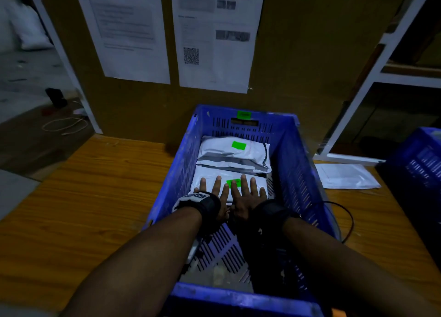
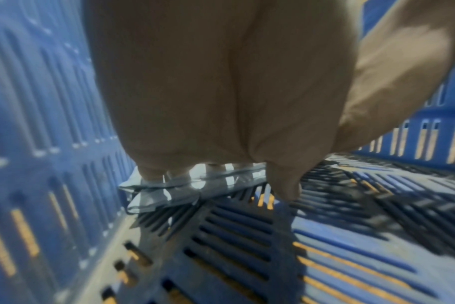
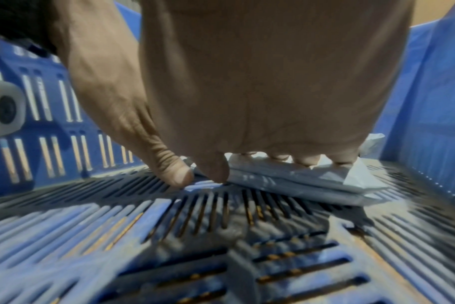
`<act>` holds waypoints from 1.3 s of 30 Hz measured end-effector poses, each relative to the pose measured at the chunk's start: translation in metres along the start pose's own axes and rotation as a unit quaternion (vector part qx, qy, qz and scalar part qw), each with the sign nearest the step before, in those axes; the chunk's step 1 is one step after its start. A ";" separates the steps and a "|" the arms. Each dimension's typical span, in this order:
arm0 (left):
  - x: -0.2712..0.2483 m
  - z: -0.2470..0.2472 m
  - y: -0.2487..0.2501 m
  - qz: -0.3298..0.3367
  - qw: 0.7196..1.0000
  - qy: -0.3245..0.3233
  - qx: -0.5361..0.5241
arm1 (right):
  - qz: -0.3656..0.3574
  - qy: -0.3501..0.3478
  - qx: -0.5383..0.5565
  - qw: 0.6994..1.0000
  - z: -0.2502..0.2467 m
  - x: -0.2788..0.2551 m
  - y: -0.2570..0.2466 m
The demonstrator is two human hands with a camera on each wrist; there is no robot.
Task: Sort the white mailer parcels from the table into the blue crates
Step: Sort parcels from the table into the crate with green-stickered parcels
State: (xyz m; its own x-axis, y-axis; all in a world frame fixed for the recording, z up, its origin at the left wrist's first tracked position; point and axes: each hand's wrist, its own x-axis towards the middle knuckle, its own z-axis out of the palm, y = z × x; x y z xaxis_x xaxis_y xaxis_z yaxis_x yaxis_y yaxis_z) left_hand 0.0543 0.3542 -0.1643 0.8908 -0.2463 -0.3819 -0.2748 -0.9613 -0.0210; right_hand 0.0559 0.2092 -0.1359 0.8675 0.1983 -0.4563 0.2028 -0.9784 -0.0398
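A blue slotted crate [image 1: 181, 163] stands on the wooden table [image 1: 95, 185]. Inside it lie two white mailer parcels, each with a green sticker: a far parcel [image 1: 229, 154] by the back wall and a near parcel [image 1: 207, 175] in the middle. Both my hands lie flat on the near parcel, side by side, fingers straight and spread. My left hand [image 1: 214, 192] presses its left half, my right hand [image 1: 248, 195] its right half. The wrist views show the near parcel [image 2: 169, 191] [image 3: 286, 181] on the crate floor under my left hand [image 2: 221, 102] and right hand [image 3: 260, 92].
Another white mailer [image 1: 346, 175] lies on the table right of the crate. A second blue crate [image 1: 420, 163] stands at the right edge. A black cable [image 1: 346, 221] loops beside the first crate. A cardboard wall with paper sheets [image 1: 214, 42] rises behind the table.
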 end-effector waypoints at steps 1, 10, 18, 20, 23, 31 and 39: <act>0.000 -0.001 0.000 0.001 1.000 -0.003 0.001 | -0.001 0.000 0.000 1.000 0.001 0.001 0.000; -0.003 -0.005 0.000 0.005 1.000 -0.009 -0.017 | -0.006 0.016 -0.001 1.000 0.007 0.005 0.004; -0.008 -0.017 0.001 0.003 0.999 -0.034 -0.009 | -0.006 0.031 -0.010 0.999 0.011 0.007 0.005; -0.009 -0.018 0.002 0.001 0.999 -0.031 -0.020 | -0.001 0.048 -0.010 0.999 0.012 0.006 0.004; -0.010 -0.022 0.005 -0.022 0.999 0.000 -0.048 | 0.022 0.035 -0.008 0.999 0.003 0.004 -0.002; -0.028 -0.109 0.023 -0.049 0.998 0.046 -0.022 | -0.039 0.109 -0.002 0.993 -0.094 -0.028 -0.010; -0.054 -0.213 0.063 0.029 0.972 0.226 -0.058 | -0.037 0.220 -0.036 0.974 -0.200 -0.095 0.042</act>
State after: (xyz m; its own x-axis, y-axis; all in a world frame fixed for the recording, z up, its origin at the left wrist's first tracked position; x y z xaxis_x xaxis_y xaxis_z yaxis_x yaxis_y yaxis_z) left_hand 0.0663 0.2802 0.0520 0.9501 -0.3047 0.0663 -0.3103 -0.9452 0.1021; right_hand 0.0733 0.1611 0.0838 0.9567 0.2897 -0.0281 0.2901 -0.9569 0.0124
